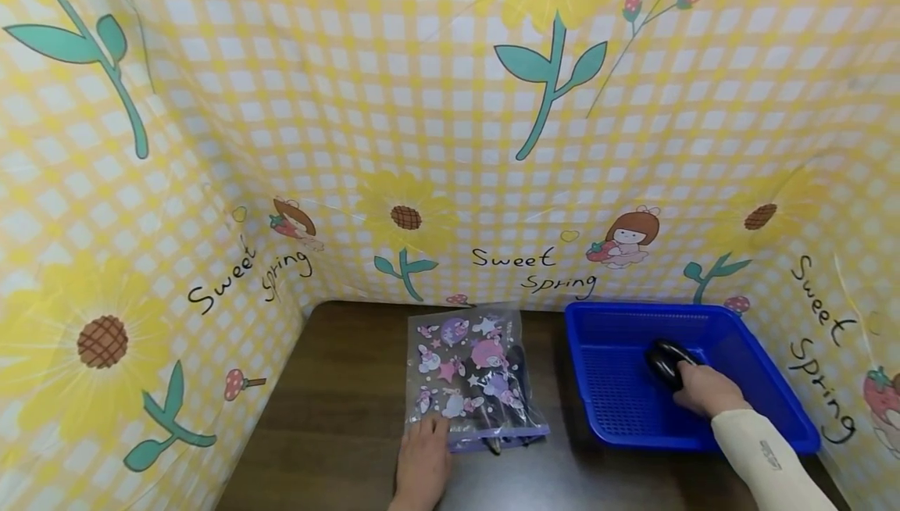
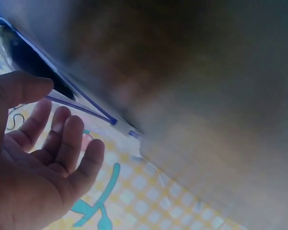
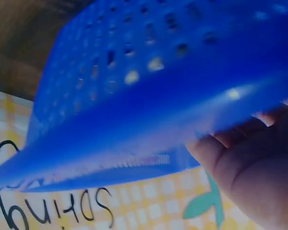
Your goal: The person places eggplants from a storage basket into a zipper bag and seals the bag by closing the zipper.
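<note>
My right hand (image 1: 710, 390) reaches into the blue plastic basket (image 1: 591, 409) and grips a glossy black rounded object (image 1: 664, 366); its kind I cannot tell. In the right wrist view the basket's wall (image 3: 134, 110) hides the fingertips of that hand (image 3: 254, 158). A clear zip bag (image 1: 450, 370) with pink and purple cartoon prints lies flat, dark things inside it. Its purple-edged mouth faces me, and a dark tip (image 1: 495, 445) pokes out. My left hand (image 1: 424, 456) rests its fingers on the bag's near left corner. The left wrist view shows those fingers (image 2: 73, 143) loosely bent, thumb apart, beside the bag's mouth.
The brown wooden table (image 1: 337, 394) carries the bag in the middle and the basket at the right. A yellow checked cloth (image 1: 450, 136) with sunflowers and lettering rises behind and along both sides.
</note>
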{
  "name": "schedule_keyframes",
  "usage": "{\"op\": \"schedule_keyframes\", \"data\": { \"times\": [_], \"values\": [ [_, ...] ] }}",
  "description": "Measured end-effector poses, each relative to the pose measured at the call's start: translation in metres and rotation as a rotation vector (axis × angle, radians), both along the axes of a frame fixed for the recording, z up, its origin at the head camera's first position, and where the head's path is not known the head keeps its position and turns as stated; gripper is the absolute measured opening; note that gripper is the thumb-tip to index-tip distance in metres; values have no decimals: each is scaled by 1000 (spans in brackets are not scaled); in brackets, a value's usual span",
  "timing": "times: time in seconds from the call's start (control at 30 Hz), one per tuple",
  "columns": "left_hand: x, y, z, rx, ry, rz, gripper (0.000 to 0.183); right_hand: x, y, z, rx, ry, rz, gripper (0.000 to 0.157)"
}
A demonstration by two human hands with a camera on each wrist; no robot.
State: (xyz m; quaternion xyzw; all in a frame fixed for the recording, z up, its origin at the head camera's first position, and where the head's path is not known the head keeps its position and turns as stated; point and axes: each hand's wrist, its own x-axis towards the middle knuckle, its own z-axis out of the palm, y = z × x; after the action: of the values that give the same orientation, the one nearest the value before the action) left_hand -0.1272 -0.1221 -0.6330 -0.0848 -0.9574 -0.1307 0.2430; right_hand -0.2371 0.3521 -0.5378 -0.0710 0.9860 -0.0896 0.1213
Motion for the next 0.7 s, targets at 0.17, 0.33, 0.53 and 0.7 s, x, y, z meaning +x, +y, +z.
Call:
{"op": "schedule_keyframes", "data": {
  "times": [0.17, 0.33, 0.53, 0.7],
  "values": [
    [2, -8, 4, 5, -42, 41, 22, 6, -15, 10, -9, 107, 30, 58],
    [0, -11, 7, -2, -83, 47, 15, 17, -42, 27, -28, 184, 43, 54],
    [-1, -12, 9, -5, -52, 36, 17, 40, -82, 46, -66, 238, 64, 50],
    [0, -13, 8, 15, -24, 25, 23, 61, -116, 47, -89, 301, 101, 40]
  ]
}}
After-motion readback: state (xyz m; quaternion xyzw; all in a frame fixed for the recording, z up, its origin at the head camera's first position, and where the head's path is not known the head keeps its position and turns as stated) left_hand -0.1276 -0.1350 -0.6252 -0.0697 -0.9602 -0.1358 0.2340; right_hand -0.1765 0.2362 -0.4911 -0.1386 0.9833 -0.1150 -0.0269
